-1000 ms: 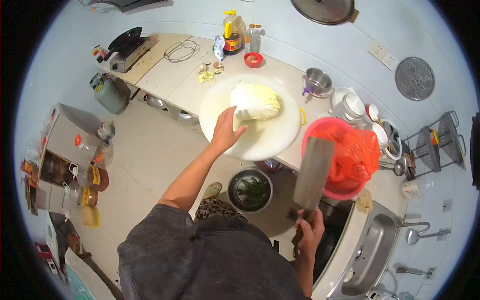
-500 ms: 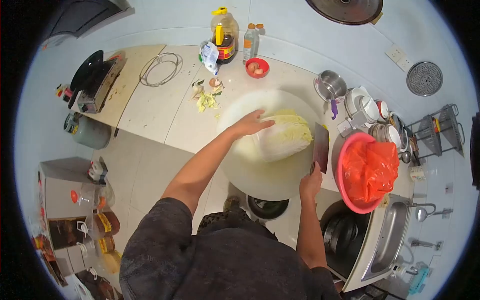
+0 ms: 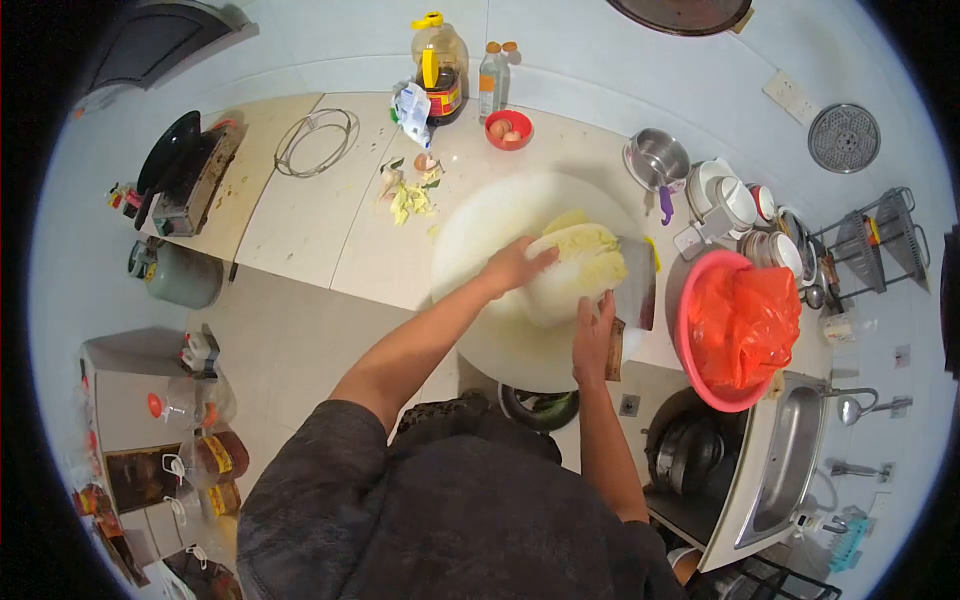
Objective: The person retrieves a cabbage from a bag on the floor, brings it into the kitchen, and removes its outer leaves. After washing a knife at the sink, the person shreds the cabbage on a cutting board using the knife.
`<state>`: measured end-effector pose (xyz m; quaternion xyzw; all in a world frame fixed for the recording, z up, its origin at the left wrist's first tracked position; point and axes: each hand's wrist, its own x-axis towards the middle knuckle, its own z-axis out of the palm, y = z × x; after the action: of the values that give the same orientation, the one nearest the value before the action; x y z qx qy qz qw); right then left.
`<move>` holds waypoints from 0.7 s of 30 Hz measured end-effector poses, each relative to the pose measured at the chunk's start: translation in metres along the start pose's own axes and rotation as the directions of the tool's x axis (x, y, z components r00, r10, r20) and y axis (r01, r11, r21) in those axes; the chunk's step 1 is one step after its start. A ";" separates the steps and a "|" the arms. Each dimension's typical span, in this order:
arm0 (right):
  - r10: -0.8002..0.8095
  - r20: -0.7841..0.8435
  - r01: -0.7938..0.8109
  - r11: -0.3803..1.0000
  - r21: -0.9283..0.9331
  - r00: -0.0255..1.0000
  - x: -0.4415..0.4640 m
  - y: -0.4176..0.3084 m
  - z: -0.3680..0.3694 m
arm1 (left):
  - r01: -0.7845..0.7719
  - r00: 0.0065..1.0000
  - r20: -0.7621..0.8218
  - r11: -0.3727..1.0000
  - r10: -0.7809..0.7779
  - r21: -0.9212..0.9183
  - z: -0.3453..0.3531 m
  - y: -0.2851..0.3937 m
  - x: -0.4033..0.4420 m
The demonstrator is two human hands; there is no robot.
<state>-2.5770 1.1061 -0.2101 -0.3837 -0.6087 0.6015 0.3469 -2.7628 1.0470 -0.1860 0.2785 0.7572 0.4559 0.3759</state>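
Observation:
A pale yellow-white cabbage rests on the round white board. My left hand lies against its left side, fingers wrapped over the edge. At the cabbage's lower right, my right hand touches it with its fingertips, the fingers raised and partly bent. The cleaver lies flat on the board's right part, its blade beside the cabbage and its wooden handle just right of my right hand, out of its grasp.
Behind the board stand a red bowl of eggs, an oil jug and a metal pot. Vegetable scraps lie at the back left. A pink basin with a red bag and a sink are to the right.
My right hand has let go of the cleaver, which now lies on the board, and has moved left to the cabbage. My left hand has come further onto the cabbage, which is turned more upright.

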 end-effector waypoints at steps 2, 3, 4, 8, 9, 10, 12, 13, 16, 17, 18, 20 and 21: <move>0.028 0.017 -0.027 0.998 -0.059 0.999 0.003 -0.010 0.009 | -0.003 0.997 -0.075 0.997 0.009 0.072 0.005 0.016 -0.024; 0.042 0.024 -0.040 0.995 -0.088 0.999 0.004 -0.011 0.010 | -0.020 0.996 -0.087 0.996 0.027 0.084 0.007 0.013 -0.025; 0.025 0.027 -0.022 0.996 -0.092 0.999 0.006 -0.006 0.008 | -0.035 0.994 -0.097 0.995 0.044 0.098 0.008 0.006 -0.023; 0.109 -0.019 -0.109 0.994 0.010 0.994 0.002 -0.011 0.012 | -0.013 0.999 -0.053 0.998 0.009 -0.065 -0.005 -0.038 0.017; 0.163 -0.039 -0.161 0.985 0.058 0.986 -0.001 -0.019 0.013 | 0.026 0.997 -0.065 0.996 -0.031 -0.085 -0.005 -0.049 0.024; 0.134 -0.048 -0.134 0.991 0.014 0.990 0.002 -0.013 0.013 | 0.060 0.995 -0.077 0.993 -0.068 -0.105 -0.008 -0.049 0.028; 0.078 -0.067 -0.082 0.994 -0.067 0.995 0.009 0.003 0.017 | 0.132 0.987 -0.087 0.989 -0.137 -0.066 -0.015 -0.051 0.037; -0.079 -0.060 0.066 0.981 -0.183 0.995 0.008 0.001 0.022 | 0.172 0.981 -0.086 0.985 -0.172 -0.009 -0.020 -0.041 0.032; -0.350 0.034 0.318 0.803 -0.504 0.936 0.004 -0.029 0.046 | 0.106 0.994 0.005 0.990 -0.107 0.095 -0.026 -0.056 0.045; -0.325 0.062 0.296 0.747 -0.595 0.944 -0.002 -0.038 0.061 | 0.057 0.996 0.054 0.993 -0.063 0.107 -0.027 -0.057 0.043; -0.297 0.086 0.274 0.683 -0.677 0.951 -0.004 -0.044 0.072 | -0.012 0.999 0.052 0.975 0.001 0.223 -0.030 -0.057 0.042; -0.316 0.031 0.242 0.656 -0.715 0.948 -0.003 -0.047 0.081 | -0.159 0.987 0.075 0.880 0.140 0.447 -0.050 -0.023 0.024; -0.325 0.001 0.222 0.643 -0.733 0.946 -0.003 -0.046 0.082 | -0.176 0.984 0.101 0.859 0.145 0.480 -0.056 -0.019 0.026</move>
<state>-2.6507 1.0658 -0.1666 -0.4310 -0.8231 0.2258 0.2930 -2.8255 1.0316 -0.1944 0.4399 0.8098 0.2714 0.2776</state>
